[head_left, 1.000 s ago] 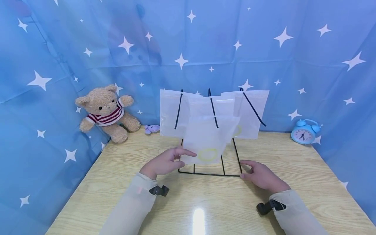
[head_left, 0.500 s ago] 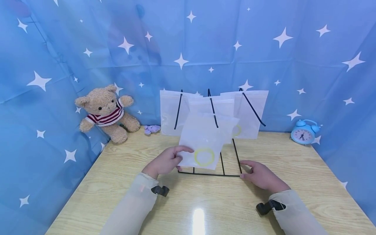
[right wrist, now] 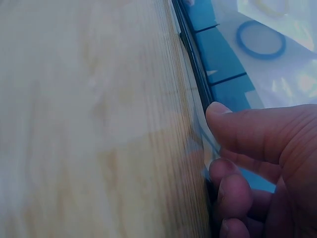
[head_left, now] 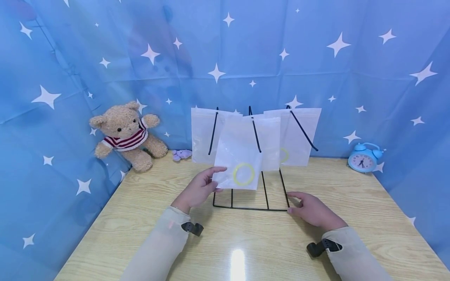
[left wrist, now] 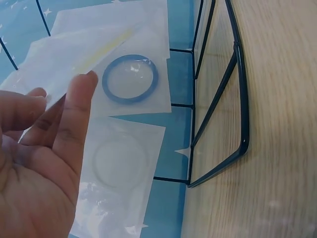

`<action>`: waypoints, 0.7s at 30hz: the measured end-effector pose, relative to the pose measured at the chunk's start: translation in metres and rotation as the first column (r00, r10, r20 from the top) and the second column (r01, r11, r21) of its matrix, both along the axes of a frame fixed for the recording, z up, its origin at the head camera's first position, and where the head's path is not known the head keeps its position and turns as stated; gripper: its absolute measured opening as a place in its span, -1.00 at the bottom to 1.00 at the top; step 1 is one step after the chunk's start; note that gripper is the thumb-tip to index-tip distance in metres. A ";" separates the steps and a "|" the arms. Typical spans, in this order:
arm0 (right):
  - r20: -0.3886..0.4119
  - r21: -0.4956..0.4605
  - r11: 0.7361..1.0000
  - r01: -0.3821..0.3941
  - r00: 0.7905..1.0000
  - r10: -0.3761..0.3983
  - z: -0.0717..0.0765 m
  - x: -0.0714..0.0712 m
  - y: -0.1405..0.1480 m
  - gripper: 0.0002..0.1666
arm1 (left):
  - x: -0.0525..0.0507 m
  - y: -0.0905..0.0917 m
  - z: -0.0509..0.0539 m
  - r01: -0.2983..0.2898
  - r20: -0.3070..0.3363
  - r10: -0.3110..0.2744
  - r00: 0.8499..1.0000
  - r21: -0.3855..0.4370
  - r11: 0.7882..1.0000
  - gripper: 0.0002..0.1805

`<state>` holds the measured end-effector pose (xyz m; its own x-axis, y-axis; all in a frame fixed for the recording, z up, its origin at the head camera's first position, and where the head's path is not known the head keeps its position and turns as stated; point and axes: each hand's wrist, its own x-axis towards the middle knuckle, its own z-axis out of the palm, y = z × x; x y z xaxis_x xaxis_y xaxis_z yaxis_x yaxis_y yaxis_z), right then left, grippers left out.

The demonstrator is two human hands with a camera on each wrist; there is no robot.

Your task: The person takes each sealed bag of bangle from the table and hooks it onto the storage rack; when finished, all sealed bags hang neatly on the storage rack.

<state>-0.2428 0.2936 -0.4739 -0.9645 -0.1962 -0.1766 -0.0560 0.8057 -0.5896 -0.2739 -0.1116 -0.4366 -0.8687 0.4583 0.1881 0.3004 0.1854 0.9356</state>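
My left hand (head_left: 200,187) pinches the lower left corner of a frosted white zip bag (head_left: 228,140), which bears a yellow ring (head_left: 243,174). That bag tilts in front of the middle prong of a black wire rack (head_left: 250,209); whether the prong passes through it I cannot tell. Other white bags hang behind, on the left (head_left: 204,136) and on the right (head_left: 304,136). The left wrist view shows a blue ring (left wrist: 130,79) in a bag behind and a pale ring (left wrist: 120,163) in another. With thumb and fingers, my right hand (head_left: 313,210) grips the rack's right front base corner.
A teddy bear (head_left: 126,134) in a striped shirt leans at the back left, beside a small purple toy (head_left: 182,154). A blue alarm clock (head_left: 364,158) stands at the back right. Behind the wooden table (head_left: 274,249) hangs a blue star-patterned curtain (head_left: 197,35).
The front bag dipped and swung left as my left hand took its corner, then rose against the middle prong. My right hand stays on the rack's base.
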 end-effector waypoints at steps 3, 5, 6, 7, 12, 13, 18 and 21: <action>-0.001 0.000 1.000 -0.002 1.000 0.002 0.000 0.000 0.000 -0.19 | -0.001 0.002 0.000 0.028 0.027 -0.030 0.999 0.068 0.997 -0.36; 0.000 -0.001 1.000 -0.002 1.000 0.002 0.000 0.000 0.000 -0.19 | -0.002 0.003 -0.001 0.036 0.046 -0.041 0.998 0.107 0.994 -0.35; 0.000 -0.001 1.000 -0.002 1.000 0.002 -0.001 0.000 0.000 -0.19 | -0.002 0.003 -0.001 0.036 0.055 -0.043 0.998 0.120 0.992 -0.35; 0.000 -0.002 1.000 -0.002 1.000 0.002 -0.001 0.000 0.000 -0.19 | -0.002 0.003 -0.001 0.036 0.061 -0.044 0.997 0.131 0.991 -0.34; -0.001 -0.006 1.000 -0.004 1.000 0.004 -0.002 0.000 0.000 -0.19 | -0.002 0.004 -0.001 0.034 0.078 -0.048 0.996 0.163 0.986 -0.33; -0.003 -0.006 1.000 -0.004 1.000 0.004 -0.001 0.000 0.000 -0.19 | -0.002 0.004 -0.001 0.039 0.080 -0.053 0.995 0.170 0.985 -0.32; -0.006 -0.003 1.000 -0.003 1.000 0.003 0.000 0.000 -0.001 -0.19 | -0.001 0.005 0.000 0.071 0.082 -0.089 0.993 0.207 0.976 -0.31; -0.004 -0.004 1.000 -0.001 1.000 0.001 0.001 0.001 -0.001 -0.20 | -0.001 0.006 -0.001 0.079 0.082 -0.097 0.992 0.204 0.976 -0.30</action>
<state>-0.2417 0.2924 -0.4732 -0.9650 -0.1981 -0.1720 -0.0594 0.8035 -0.5923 -0.2748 -0.1058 -0.4372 -0.8443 0.4946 0.2061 0.2195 -0.0316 0.9751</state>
